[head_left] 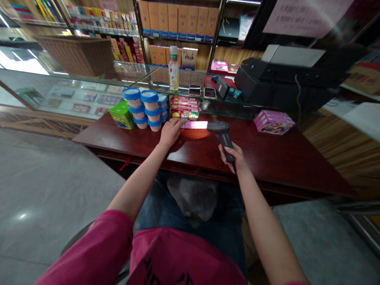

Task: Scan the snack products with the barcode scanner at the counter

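Observation:
My right hand (234, 158) is wrapped round the handle of a dark barcode scanner (221, 132), whose head points left at a flat pink box (194, 125) lying on the dark red wooden counter (267, 154). A bright patch of light falls on that box. My left hand (170, 132) rests on the counter with its fingers on the left end of the pink box.
Stacked blue-lidded tubs (148, 109), a green box (122, 114) and a pile of red-pink boxes (184, 107) stand at the counter's back left. A pink carton (273, 121) lies at the right. Behind are a glass showcase with a bottle (173, 73), phones, and a black register (285, 75).

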Demonstrator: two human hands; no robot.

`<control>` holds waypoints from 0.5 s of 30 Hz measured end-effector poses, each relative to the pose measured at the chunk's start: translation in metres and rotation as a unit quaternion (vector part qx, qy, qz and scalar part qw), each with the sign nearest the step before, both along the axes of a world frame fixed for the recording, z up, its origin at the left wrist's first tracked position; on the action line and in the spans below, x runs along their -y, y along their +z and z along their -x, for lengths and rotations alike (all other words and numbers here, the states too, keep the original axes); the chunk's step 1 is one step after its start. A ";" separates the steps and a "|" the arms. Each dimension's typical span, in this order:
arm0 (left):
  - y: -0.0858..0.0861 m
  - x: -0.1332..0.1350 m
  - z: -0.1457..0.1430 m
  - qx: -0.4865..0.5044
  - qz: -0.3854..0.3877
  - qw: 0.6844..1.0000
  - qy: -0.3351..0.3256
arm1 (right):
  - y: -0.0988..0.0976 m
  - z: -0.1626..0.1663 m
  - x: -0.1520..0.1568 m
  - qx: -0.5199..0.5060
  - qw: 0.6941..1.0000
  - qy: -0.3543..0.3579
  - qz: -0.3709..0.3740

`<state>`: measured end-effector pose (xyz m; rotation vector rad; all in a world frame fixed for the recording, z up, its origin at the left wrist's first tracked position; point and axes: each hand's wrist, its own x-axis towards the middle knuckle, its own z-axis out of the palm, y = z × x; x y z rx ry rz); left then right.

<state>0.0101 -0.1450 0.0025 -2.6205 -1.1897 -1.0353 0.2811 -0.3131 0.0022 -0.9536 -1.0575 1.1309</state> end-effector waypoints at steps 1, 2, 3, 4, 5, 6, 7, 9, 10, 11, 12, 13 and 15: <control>0.000 0.000 0.000 0.002 0.000 1.000 0.000 | 0.000 0.000 0.000 -0.005 1.000 0.002 0.000; 0.000 0.000 0.000 0.005 -0.001 1.000 -0.002 | 0.000 0.000 0.000 -0.014 1.000 0.003 0.000; 0.000 0.000 0.001 0.008 -0.001 1.000 -0.006 | 0.000 -0.001 0.000 -0.024 1.000 0.005 -0.002; 0.000 0.000 0.001 0.012 -0.001 1.000 -0.013 | 0.000 -0.002 0.000 -0.036 0.999 0.005 -0.003; 0.000 0.000 0.002 0.018 -0.002 1.000 -0.024 | -0.001 -0.004 0.000 -0.049 0.999 0.001 -0.003; -0.001 0.000 0.003 0.026 -0.003 0.999 -0.037 | -0.001 -0.007 -0.001 -0.060 0.998 -0.007 -0.004; -0.002 -0.001 0.003 0.036 -0.003 0.998 -0.053 | -0.002 -0.010 -0.001 -0.069 0.997 -0.021 -0.003; -0.003 0.000 0.001 0.063 0.002 0.994 -0.084 | -0.003 -0.019 -0.004 -0.081 0.994 -0.074 -0.003; -0.004 0.000 -0.001 0.076 0.008 0.992 -0.099 | -0.005 -0.026 -0.006 -0.081 0.990 -0.117 -0.006; -0.005 0.001 -0.006 0.085 0.015 0.990 -0.113 | -0.006 -0.034 -0.008 -0.078 0.982 -0.171 -0.012; -0.005 0.002 -0.013 0.089 0.022 0.988 -0.127 | -0.008 -0.044 -0.011 -0.075 0.969 -0.236 -0.018; -0.005 0.003 -0.022 0.088 0.027 0.985 -0.145 | -0.010 -0.056 -0.014 -0.073 0.948 -0.309 -0.024; -0.006 0.008 -0.047 0.075 0.024 0.979 -0.189 | -0.015 -0.087 -0.019 -0.076 0.884 -0.460 -0.031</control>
